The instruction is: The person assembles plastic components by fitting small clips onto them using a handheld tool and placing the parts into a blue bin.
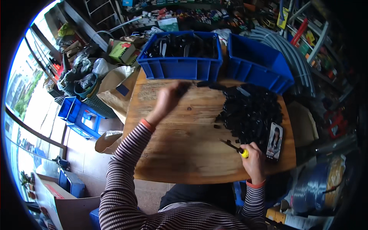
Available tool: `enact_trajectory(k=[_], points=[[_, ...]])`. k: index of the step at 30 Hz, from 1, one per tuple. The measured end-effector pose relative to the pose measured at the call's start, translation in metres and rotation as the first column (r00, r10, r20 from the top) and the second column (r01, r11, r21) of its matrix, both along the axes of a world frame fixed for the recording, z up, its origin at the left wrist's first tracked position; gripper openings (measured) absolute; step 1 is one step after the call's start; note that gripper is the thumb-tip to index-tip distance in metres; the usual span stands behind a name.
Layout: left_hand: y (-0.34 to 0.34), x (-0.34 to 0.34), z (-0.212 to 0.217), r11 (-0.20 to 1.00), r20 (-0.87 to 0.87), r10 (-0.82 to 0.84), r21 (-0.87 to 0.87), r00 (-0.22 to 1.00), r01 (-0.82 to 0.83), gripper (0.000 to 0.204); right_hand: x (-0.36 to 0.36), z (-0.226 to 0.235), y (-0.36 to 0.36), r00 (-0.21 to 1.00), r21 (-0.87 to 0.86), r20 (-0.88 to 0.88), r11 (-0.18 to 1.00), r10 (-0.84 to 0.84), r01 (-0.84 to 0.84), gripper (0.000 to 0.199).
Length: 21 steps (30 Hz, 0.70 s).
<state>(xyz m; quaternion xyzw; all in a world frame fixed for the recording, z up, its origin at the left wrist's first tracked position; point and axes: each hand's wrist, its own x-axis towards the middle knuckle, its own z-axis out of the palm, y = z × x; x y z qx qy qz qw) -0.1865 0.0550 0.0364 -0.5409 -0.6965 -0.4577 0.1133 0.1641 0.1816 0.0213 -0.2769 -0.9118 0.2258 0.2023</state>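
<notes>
My left hand is stretched out over the far left part of the wooden table, below the full blue crate. Its fingers are closed round a small black piece, blurred by motion. Near the table's front right, my right hand grips a slim hand tool with a yellow and black handle; its narrow dark tip points left, and its exact kind is unclear. Just beyond this hand lies a big heap of black plastic pieces. A few similar pieces trail off its far left side.
One blue crate at the back holds many black pieces; a second blue crate stands right of it. A phone lies lit beside the heap. Grey coiled conduit is behind, and a blue step stool stands left on the floor.
</notes>
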Motion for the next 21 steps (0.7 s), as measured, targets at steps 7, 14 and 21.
enact_trajectory(k=[7, 14, 21], points=[[-0.016, -0.266, 0.090, 0.885, 0.217, 0.467, -0.110, 0.858, -0.453, 0.022, -0.016, 0.016, 0.002, 0.992, -0.053, 0.029, 0.991, 0.125, -0.124, 0.024], [0.051, -0.156, 0.042, 0.655, -0.451, 0.751, 0.421, 0.481, -0.627, 0.018, -0.019, 0.008, 0.019, 0.993, -0.102, 0.048, 0.990, 0.106, -0.101, 0.022], [0.113, -0.032, -0.022, 0.952, -0.475, 0.172, -0.146, 0.863, -0.270, 0.020, -0.009, 0.019, -0.005, 0.986, -0.014, -0.042, 0.987, 0.162, -0.162, 0.019]])
